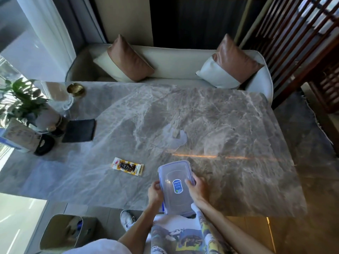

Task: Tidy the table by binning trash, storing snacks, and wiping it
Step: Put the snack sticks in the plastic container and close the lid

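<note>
Down at the near edge of the marble table [229,114], with a clear lidded container [175,176] held tilted between both hands, half over the stone and half over the lap. On its left side, the left hand [155,192], fingers curled round the long rim. On its right, the right hand [197,187], thumb laid across the lid beside the blue oval label, fingers wrapped round the purple-tinted edge. Lid in place (clipped down or not, impossible to tell), contents not readable through the plastic.

Just left of the container and apart from it, flat on the stone: a snack packet [127,166], yellow and white at the ends, dark food behind a clear window. Further up, near the middle of the table, a pale wet-looking patch [180,142] with a small scrap at its centre. Over by the left edge, a dark cloth [78,130] lying flat, next to a potted plant [20,99], a printed box [20,137] and a black ring-shaped object [45,144]. At the far left corner, a small brass-coloured bowl [75,89]. Beyond the table, a pale sofa [174,61] with two tan-and-white cushions. On the floor, left of the person's legs, a bin [62,230], open at the top.
</note>
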